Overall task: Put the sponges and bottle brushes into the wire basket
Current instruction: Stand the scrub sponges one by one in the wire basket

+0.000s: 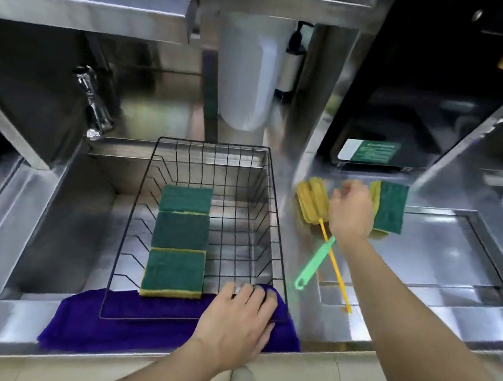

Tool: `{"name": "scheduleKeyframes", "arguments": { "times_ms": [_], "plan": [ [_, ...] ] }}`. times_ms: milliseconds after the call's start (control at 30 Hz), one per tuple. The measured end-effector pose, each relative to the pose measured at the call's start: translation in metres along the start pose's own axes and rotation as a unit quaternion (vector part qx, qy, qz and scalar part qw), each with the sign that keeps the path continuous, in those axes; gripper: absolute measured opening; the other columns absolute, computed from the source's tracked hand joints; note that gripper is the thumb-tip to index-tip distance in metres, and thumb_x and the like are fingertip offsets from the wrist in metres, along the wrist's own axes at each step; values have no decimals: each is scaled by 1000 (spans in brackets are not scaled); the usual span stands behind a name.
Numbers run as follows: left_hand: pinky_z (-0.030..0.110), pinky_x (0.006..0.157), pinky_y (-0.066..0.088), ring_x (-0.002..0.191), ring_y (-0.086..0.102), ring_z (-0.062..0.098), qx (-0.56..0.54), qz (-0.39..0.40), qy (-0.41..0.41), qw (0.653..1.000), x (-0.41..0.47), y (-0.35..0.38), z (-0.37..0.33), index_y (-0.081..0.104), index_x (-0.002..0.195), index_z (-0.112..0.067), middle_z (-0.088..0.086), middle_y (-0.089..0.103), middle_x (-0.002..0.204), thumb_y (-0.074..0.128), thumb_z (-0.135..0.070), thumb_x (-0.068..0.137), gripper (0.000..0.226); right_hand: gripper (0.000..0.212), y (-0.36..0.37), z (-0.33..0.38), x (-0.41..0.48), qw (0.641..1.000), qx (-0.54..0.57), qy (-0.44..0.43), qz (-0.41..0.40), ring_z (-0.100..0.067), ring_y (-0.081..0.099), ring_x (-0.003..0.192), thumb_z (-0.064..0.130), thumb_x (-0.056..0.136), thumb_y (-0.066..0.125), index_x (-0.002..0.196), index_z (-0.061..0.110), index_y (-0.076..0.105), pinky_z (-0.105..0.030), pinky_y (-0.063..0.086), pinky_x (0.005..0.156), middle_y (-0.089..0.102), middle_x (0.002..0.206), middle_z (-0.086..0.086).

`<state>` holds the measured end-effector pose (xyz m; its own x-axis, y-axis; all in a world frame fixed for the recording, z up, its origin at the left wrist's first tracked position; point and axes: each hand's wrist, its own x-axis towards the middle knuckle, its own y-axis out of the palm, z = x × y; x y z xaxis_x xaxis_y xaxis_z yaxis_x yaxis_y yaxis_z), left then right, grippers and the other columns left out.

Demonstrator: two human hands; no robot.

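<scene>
Nearest us: purple cloth (pixel 110 323) draped over the sink's front edge, under the black wire basket (pixel 271 200). Our left hand (pixel 236 319) lies on the basket's near rim, fingers curled over the wire. In the basket: three green-and-yellow sponges (pixel 180 238) in a row, scouring side up. On the steel counter (pixel 337 329) just right of the basket: two bottle brushes (pixel 314 263) (green handle crossing orange one), yellow heads pointing away. Our right hand (pixel 352 213) hovers above them, arm outstretched, fingers loosely bent and holding nothing, partly hiding a fourth sponge (pixel 389 205). Farther: chrome tap (pixel 92 102); green label (pixel 370 150) on a black appliance, writing unreadable.
</scene>
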<state>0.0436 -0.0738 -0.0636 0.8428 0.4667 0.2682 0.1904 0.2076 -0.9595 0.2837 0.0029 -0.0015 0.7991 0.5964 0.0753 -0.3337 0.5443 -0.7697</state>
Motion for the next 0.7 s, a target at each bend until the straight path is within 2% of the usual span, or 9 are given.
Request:
{"name": "scheduleKeyframes", "arguments": {
  "times_ms": [67,133,233,300,467,600,700],
  "plan": [
    [37,70,47,77,57,24,-5,-9,22,1000,10,6,-14,50,109,-9,6,63,87,39,-43,84,43,32,-24,-34,12,995,-65,41,-57,-39,51,115,18,88,55,114,0,53,-46,40,94,55,121,-23],
    [37,68,44,75,54,24,0,-10,18,1000,6,6,-10,52,108,-9,6,62,86,42,-43,84,43,48,-28,-51,16,991,-82,80,-67,-39,46,122,25,87,59,123,-2,44,-47,36,99,49,128,-24],
    [36,65,43,72,54,24,9,-6,22,1000,5,10,-13,54,107,-9,6,61,85,45,-43,84,42,75,-30,-78,26,982,-79,171,-18,-39,40,129,36,81,67,135,-2,31,-48,33,105,44,137,-24],
    [36,64,43,71,54,24,18,-8,19,1000,4,10,-10,55,106,-8,7,61,84,47,-43,84,42,83,-26,-89,29,977,-65,200,22,-38,40,130,44,77,70,134,-1,31,-47,33,107,44,137,-24],
    [36,63,43,72,54,24,12,-11,16,1000,4,7,-9,56,104,-9,6,62,84,48,-42,83,40,79,-29,-101,36,974,-32,220,34,-38,46,126,51,75,69,129,1,39,-49,38,105,49,133,-21],
    [35,63,43,72,55,23,9,-5,18,1000,4,5,-10,55,104,-11,5,62,84,49,-43,83,39,71,-34,-105,39,974,-15,224,-5,-38,51,119,42,73,73,121,0,43,-50,41,101,54,127,-20],
    [35,63,43,72,55,23,9,-2,16,1000,4,5,-7,57,104,-11,5,62,85,49,-42,83,39,68,-36,-99,36,974,-1,219,-56,-39,51,117,37,76,71,124,0,40,-52,40,101,48,129,-19]
  ]
}}
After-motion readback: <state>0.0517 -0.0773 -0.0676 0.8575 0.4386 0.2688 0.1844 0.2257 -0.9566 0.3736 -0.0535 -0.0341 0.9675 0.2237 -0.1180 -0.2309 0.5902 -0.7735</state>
